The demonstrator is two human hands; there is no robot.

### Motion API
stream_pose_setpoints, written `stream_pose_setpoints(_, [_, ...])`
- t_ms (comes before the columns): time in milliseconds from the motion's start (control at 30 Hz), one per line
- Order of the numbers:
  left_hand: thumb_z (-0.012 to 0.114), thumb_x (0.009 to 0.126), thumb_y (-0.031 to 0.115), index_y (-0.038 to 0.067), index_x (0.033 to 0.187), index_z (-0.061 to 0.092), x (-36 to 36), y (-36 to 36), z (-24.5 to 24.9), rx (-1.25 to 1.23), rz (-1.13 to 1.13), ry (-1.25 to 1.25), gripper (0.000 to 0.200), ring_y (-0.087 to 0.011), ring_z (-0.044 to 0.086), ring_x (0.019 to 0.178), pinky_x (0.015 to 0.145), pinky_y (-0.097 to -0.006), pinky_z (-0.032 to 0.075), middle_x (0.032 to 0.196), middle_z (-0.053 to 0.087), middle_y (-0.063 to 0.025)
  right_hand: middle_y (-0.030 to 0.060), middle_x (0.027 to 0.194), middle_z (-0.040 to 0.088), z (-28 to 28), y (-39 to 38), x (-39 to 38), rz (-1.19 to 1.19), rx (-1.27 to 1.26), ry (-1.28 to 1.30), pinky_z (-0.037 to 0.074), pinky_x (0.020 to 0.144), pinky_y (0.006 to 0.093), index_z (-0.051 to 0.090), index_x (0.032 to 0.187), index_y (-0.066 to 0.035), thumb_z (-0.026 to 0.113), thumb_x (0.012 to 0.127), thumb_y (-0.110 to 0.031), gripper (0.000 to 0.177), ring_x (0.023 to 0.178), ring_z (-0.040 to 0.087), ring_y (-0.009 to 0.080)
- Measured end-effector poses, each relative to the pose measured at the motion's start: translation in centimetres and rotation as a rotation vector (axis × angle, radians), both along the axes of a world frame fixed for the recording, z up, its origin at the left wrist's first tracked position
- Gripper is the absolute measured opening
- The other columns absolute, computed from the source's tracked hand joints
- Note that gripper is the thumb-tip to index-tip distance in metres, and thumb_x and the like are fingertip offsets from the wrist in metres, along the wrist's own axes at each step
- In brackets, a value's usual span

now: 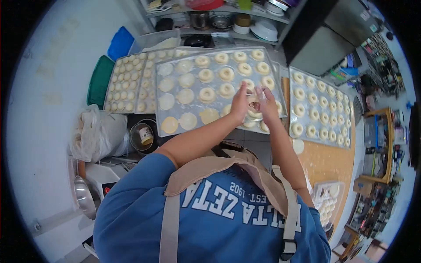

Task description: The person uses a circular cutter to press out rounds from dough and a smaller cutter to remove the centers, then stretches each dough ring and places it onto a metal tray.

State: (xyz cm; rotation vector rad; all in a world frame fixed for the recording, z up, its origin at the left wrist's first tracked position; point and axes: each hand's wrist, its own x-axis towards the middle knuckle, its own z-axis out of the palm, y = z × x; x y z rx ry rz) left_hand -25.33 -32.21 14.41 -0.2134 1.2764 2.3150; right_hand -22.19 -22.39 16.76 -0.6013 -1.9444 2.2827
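Above the right part of a large metal tray (175, 127), my left hand (240, 104) and my right hand (268, 104) are close together, facing each other. Both have curled fingers dusted with white. Whatever lies between them is small and partly hidden, so I cannot make it out. Rows of pale dough rings (226, 73) cover the middle and right of this tray, some partly covered by my hands. Along its left side are flat round marks (166, 101), and yellowish round patches (209, 115) lie near the front edge.
To the right, another tray of dough rings (323, 101) rests on a wooden table (324, 160). Trays of small dough balls (125, 85) stand at left. Nearby are a plastic bag (103, 133), a dark pot (135, 133) and a tub of dough pieces (329, 202). Shelves (263, 37) stand behind.
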Motion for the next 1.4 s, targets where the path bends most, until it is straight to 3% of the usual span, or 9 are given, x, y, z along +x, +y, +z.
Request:
stream_pose_setpoints(133, [0.034, 0.093, 0.063, 0.003, 0.090, 0.056, -5.1, -5.2, -1.7, 0.018, 0.175, -0.130, 0.064, -0.0170, 0.057, 0.066, 0.062, -0.0293, 0.049, 0.080, 0.058, -0.0086, 0.0052, 0.078, 0.056, -2.0, -7.1, -5.9, -0.250, -0.202, -0.053, 0.043, 0.050, 0.0229, 0.053, 0.112, -0.002, 0.056, 0.092, -0.044, 0.046, 0.057, 0.054, 0.0105])
stream_pose_setpoints(267, [0.033, 0.093, 0.062, 0.003, 0.097, 0.054, -6.8, -10.0, -2.6, -0.122, 0.014, -0.152, 0.063, -0.0131, 0.058, 0.068, 0.061, -0.0281, 0.048, 0.079, 0.060, -0.0076, 0.0074, 0.090, 0.058, -4.8, -7.6, -8.6, 0.263, -0.017, -0.098, 0.048, 0.060, 0.0263, 0.054, 0.107, -0.005, 0.050, 0.093, -0.050, 0.047, 0.072, 0.058, 0.0125])
stream_pose_setpoints(400, [0.028, 0.095, 0.061, 0.003, 0.101, 0.053, -6.7, -9.3, -3.9, 0.052, 0.246, -0.105, 0.063, -0.0123, 0.054, 0.060, 0.057, -0.0277, 0.046, 0.075, 0.058, -0.0054, 0.0077, 0.090, 0.059, -2.5, -10.9, -9.4, -0.049, -0.183, -0.086, 0.049, 0.064, 0.0277, 0.054, 0.109, -0.006, 0.053, 0.093, -0.046, 0.043, 0.077, 0.058, 0.0143])
stream_pose_setpoints(533, [0.029, 0.096, 0.059, 0.004, 0.102, 0.052, -7.8, -12.5, -4.8, -0.198, 0.012, -0.067, 0.060, -0.0128, 0.056, 0.062, 0.059, -0.0277, 0.047, 0.076, 0.059, -0.0063, 0.0016, 0.073, 0.054, -5.0, -10.1, -9.2, 0.298, -0.067, -0.008, 0.040, 0.047, 0.0227, 0.053, 0.102, -0.009, 0.053, 0.096, -0.032, 0.023, 0.057, 0.051, 0.0086])
stream_pose_setpoints(633, [0.030, 0.097, 0.056, 0.005, 0.102, 0.052, -6.8, -11.2, -4.3, -0.065, 0.153, -0.150, 0.056, -0.0124, 0.054, 0.058, 0.053, -0.0270, 0.046, 0.074, 0.059, -0.0062, 0.0022, 0.075, 0.057, -6.7, -10.6, -10.0, -0.032, -0.209, 0.110, 0.042, 0.050, 0.0230, 0.053, 0.098, -0.009, 0.053, 0.096, -0.028, 0.020, 0.059, 0.054, 0.0082])
stream_pose_setpoints(833, [0.031, 0.098, 0.053, 0.005, 0.101, 0.053, -7.0, -12.1, -4.9, -0.210, 0.010, -0.068, 0.053, -0.0126, 0.054, 0.057, 0.052, -0.0267, 0.046, 0.075, 0.060, -0.0069, 0.0063, 0.107, 0.059, -5.5, -9.1, -9.9, 0.498, -0.050, -0.176, 0.050, 0.070, 0.0270, 0.055, 0.113, -0.007, 0.056, 0.094, -0.028, 0.028, 0.087, 0.059, 0.0140])
stream_pose_setpoints(1133, [0.030, 0.098, 0.052, 0.004, 0.103, 0.053, -6.6, -12.3, -4.7, -0.229, -0.042, -0.008, 0.053, -0.0133, 0.051, 0.052, 0.047, -0.0278, 0.042, 0.067, 0.056, -0.0055, 0.0067, 0.101, 0.061, -5.9, -8.6, -9.7, 0.510, 0.010, -0.233, 0.048, 0.078, 0.0299, 0.057, 0.109, -0.007, 0.056, 0.094, -0.030, 0.027, 0.091, 0.058, 0.0144])
stream_pose_setpoints(1300, [0.031, 0.097, 0.054, 0.004, 0.100, 0.053, -5.9, -10.9, -3.9, 0.028, 0.226, -0.181, 0.054, -0.0122, 0.052, 0.052, 0.048, -0.0264, 0.043, 0.067, 0.056, -0.0043, 0.0055, 0.094, 0.063, -5.7, -11.5, -8.6, 0.020, -0.118, -0.052, 0.046, 0.052, 0.0215, 0.055, 0.112, -0.007, 0.055, 0.094, -0.024, 0.025, 0.070, 0.059, 0.0107])
stream_pose_setpoints(1400, [0.034, 0.096, 0.056, 0.005, 0.098, 0.056, -6.6, -12.0, -5.6, -0.137, 0.054, -0.145, 0.056, -0.0109, 0.055, 0.054, 0.050, -0.0253, 0.046, 0.071, 0.058, -0.0039, 0.0079, 0.081, 0.061, -8.0, -9.8, -9.7, 0.394, -0.026, -0.112, 0.045, 0.046, 0.0264, 0.052, 0.110, -0.006, 0.056, 0.091, -0.018, 0.023, 0.063, 0.057, 0.0115])
